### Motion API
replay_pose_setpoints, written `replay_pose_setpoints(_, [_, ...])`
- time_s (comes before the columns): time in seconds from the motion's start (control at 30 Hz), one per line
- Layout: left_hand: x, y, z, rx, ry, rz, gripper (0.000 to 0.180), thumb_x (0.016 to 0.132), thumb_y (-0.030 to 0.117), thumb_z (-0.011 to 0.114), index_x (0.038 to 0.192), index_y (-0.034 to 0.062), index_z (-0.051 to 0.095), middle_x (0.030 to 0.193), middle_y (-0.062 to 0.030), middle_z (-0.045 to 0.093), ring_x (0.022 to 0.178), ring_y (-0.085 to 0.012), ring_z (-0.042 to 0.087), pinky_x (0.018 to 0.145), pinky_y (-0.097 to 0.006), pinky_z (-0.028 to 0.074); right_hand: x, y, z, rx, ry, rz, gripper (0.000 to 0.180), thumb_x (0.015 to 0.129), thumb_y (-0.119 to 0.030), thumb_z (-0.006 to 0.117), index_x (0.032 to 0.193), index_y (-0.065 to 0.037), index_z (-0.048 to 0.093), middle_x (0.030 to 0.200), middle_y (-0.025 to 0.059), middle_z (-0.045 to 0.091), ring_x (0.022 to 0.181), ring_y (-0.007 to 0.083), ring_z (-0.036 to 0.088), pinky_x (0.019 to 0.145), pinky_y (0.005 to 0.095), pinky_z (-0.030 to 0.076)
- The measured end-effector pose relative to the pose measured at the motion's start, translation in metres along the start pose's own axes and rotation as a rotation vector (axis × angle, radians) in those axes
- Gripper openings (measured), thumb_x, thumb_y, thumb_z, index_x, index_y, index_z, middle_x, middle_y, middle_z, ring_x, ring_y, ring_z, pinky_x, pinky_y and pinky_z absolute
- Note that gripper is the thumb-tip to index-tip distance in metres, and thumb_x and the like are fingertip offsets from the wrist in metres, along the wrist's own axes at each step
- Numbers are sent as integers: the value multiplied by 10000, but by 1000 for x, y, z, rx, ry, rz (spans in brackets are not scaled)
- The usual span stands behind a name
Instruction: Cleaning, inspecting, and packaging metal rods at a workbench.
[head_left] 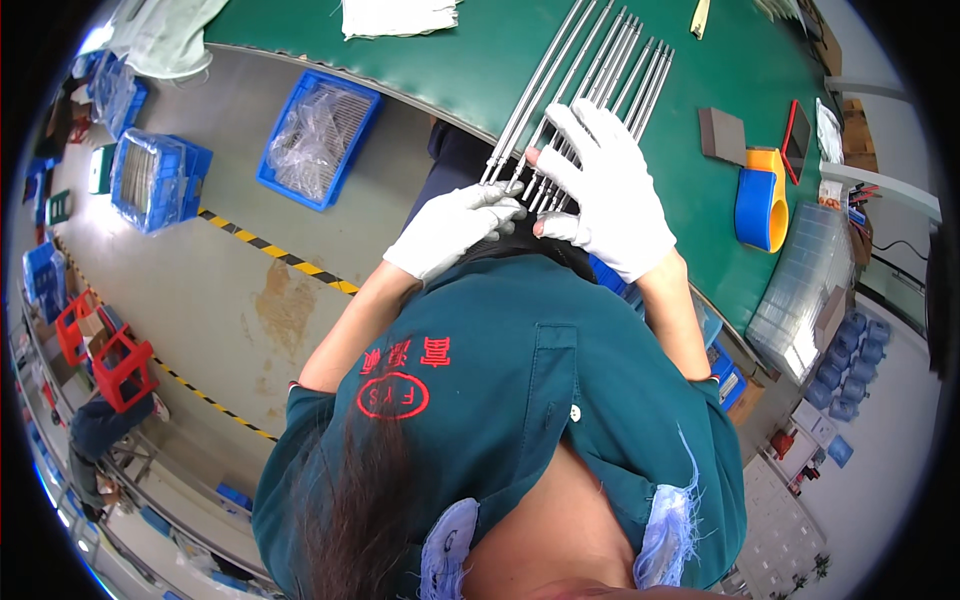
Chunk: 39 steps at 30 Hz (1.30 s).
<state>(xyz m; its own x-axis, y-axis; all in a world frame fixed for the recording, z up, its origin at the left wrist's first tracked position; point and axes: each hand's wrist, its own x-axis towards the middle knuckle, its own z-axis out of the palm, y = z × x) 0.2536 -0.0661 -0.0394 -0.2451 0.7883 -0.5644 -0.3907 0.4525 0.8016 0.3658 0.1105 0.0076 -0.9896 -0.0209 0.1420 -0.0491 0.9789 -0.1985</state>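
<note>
Where the green mat-covered table (700, 215) curves toward its near edge, a row of long, slender polished steel rods (590, 85) is laid side by side, their narrowed ends overhanging the edge slightly. The right hand (600, 190), covered by a white knitted cotton glove, is pressed flat on the near ends of the rods with the fingers spread; nothing is clasped by it. The left hand (452, 228), gloved alike, is closed with its fingertips pinched on the tip of one of the leftmost rods at the table edge. A blue and orange tape dispenser (760, 200) of rounded form and a flat grey rectangular block (722, 135) are set on the mat to the right. A folded white cloth (398, 16) is seen at the far edge. On the grey floor, blue plastic crates (318, 138) lined with clear film are placed.
</note>
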Motion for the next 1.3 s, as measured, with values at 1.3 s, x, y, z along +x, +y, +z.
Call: replay_pose_setpoints(1.3, [7, -23, -13, 616, 50, 538, 336, 886, 217, 531, 1160, 29, 579, 1128, -143, 595, 997, -211, 585, 862, -291, 449, 23, -10, 6, 61, 48, -42, 629, 650, -496, 677, 1155, -132, 585, 1275, 166, 453, 1207, 363, 385, 1039, 474, 288])
